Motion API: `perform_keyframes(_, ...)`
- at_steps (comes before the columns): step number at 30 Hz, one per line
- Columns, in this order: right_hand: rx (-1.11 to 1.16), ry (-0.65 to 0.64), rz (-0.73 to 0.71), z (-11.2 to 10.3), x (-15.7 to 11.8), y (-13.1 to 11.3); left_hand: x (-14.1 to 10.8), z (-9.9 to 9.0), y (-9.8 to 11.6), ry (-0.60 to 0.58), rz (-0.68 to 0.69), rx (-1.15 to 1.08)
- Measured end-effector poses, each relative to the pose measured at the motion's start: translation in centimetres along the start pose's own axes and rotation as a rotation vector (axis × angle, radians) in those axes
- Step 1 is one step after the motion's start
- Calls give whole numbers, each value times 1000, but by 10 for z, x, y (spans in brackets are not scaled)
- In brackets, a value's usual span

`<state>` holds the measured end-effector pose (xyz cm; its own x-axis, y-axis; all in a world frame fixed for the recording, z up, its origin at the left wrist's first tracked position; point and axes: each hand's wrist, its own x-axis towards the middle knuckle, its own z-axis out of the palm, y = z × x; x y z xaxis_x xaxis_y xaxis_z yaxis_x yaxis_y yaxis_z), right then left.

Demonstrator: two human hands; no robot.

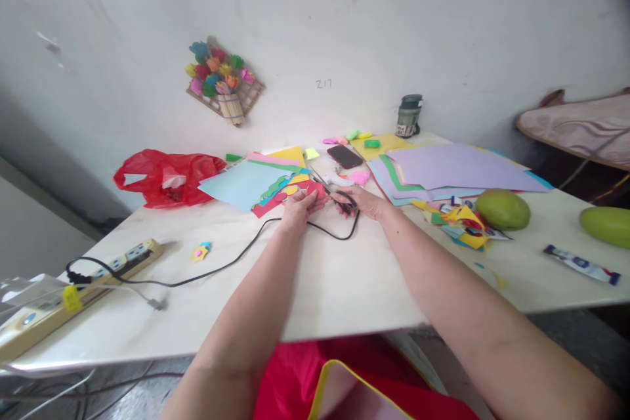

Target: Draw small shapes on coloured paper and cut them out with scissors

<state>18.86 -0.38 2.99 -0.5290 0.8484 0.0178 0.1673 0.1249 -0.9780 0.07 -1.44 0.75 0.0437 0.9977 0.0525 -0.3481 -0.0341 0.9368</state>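
Note:
Over the middle of the table, my left hand point(295, 211) pinches a small piece of red paper point(319, 193). My right hand point(365, 202) is closed round the dark handles of the scissors point(348, 205), whose blades point left towards the red paper. Whether the blades touch the paper is too small to tell. Just beyond my hands lie cut paper strips with wavy edges point(275, 190) and small yellow and red paper circles point(291, 190). Behind the scissors is a white and pink object point(339, 179), partly hidden, and a black phone point(344, 156).
A black cord point(236, 259) runs from the power strip point(132, 262) at left to my hands. Paper sheets point(443, 164), paper scraps point(465, 223), green fruits point(502, 209) and a tube point(581, 264) lie at right. A red bag point(167, 174) sits back left; a bottle point(409, 116) stands behind.

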Motion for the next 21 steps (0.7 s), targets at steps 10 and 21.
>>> perform_keyframes(10,-40,-84,-8,-8,2,4,-2,-2,1,-68,18,-2)
perform_keyframes(21,-53,-114,6,-6,2,4,3,-5,-4,-29,91,13)
